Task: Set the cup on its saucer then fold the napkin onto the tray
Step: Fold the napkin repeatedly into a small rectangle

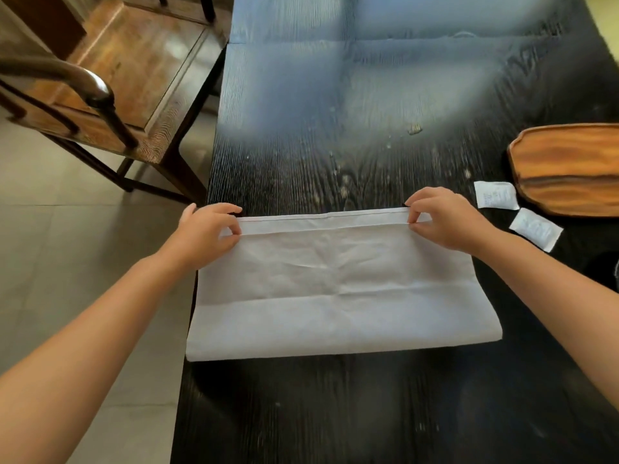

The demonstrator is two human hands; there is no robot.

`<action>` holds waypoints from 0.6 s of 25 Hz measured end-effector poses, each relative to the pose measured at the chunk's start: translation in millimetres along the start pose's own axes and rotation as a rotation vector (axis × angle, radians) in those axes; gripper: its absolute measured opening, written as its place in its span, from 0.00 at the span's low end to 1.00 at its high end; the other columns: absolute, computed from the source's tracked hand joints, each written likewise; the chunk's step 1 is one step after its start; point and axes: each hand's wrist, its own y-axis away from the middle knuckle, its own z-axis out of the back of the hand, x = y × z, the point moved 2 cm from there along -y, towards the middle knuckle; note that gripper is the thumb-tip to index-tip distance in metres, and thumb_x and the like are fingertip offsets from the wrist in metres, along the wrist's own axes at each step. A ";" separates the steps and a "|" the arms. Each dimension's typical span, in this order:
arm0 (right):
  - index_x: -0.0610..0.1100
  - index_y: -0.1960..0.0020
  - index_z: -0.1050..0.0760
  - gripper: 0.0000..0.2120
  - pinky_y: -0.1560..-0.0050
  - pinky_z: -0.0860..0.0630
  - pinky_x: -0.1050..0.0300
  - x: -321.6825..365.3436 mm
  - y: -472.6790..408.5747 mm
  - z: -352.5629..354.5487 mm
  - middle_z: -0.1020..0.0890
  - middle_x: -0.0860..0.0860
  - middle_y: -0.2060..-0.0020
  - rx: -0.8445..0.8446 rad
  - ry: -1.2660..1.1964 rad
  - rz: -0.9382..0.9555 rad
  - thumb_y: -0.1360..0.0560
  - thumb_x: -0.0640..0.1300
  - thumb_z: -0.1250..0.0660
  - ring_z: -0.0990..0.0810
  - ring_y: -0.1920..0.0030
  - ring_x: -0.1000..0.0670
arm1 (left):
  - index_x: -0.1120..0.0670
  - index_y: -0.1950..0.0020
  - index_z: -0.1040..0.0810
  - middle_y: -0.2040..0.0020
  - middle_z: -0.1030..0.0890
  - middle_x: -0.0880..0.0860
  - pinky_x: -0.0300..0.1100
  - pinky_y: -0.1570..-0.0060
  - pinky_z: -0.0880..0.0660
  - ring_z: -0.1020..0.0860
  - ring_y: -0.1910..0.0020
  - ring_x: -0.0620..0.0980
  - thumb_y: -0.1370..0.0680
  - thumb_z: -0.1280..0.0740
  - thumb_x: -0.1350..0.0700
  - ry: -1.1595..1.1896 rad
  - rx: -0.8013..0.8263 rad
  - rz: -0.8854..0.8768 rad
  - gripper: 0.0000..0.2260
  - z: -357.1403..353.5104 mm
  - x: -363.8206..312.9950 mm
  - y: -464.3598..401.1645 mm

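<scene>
A white napkin (335,283) lies folded in half on the black table, its fold toward me and its two loose edges at the far side. My left hand (207,229) pinches the far left corner of the upper layer. My right hand (438,219) pinches the far right corner. Both hold the upper edge just short of the lower one. A wooden tray (569,169) rests at the right edge of the view, partly cut off. No cup or saucer is in view.
Two small white sachets (495,194) (536,229) lie between the napkin and the tray. The black wood-grain table (335,128) stretches away ahead. A wooden chair (110,95) stands on the tiled floor to the left of the table.
</scene>
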 end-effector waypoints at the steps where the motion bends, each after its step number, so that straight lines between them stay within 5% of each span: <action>1: 0.42 0.59 0.20 0.03 0.42 0.28 0.39 -0.3 -2.1 0.3 0.20 0.44 0.46 -0.028 -0.003 -0.009 0.28 0.39 0.32 0.25 0.44 0.43 | 0.57 0.57 0.19 0.35 0.24 0.54 0.62 0.30 0.47 0.29 0.35 0.56 0.25 0.33 0.60 0.013 -0.038 -0.007 0.04 2.2 0.2 -3.4; 7: 0.41 0.60 0.19 0.05 0.46 0.29 0.43 -1.8 -17.8 -2.1 0.20 0.44 0.59 -0.163 -0.036 -0.134 0.30 0.36 0.34 0.24 0.54 0.43 | 0.61 0.58 0.17 0.58 0.17 0.58 0.54 0.48 0.26 0.20 0.57 0.58 0.27 0.32 0.65 0.025 -0.252 -0.086 0.04 4.2 -4.5 -16.5; 10: 0.43 0.59 0.21 0.02 0.47 0.32 0.46 -4.0 -19.9 -6.1 0.20 0.46 0.61 -0.209 -0.061 -0.174 0.29 0.38 0.33 0.24 0.56 0.45 | 0.61 0.59 0.18 0.60 0.18 0.58 0.51 0.56 0.25 0.22 0.59 0.57 0.28 0.32 0.66 0.050 -0.337 -0.043 0.03 -3.2 -4.1 -14.3; 15: 0.45 0.59 0.22 0.02 0.50 0.38 0.52 -6.6 -8.2 -14.4 0.23 0.50 0.62 -0.230 -0.073 -0.213 0.29 0.40 0.32 0.27 0.57 0.49 | 0.59 0.56 0.19 0.60 0.19 0.57 0.52 0.54 0.25 0.22 0.58 0.56 0.29 0.31 0.65 0.076 -0.374 -0.015 0.04 -11.5 -5.2 -13.9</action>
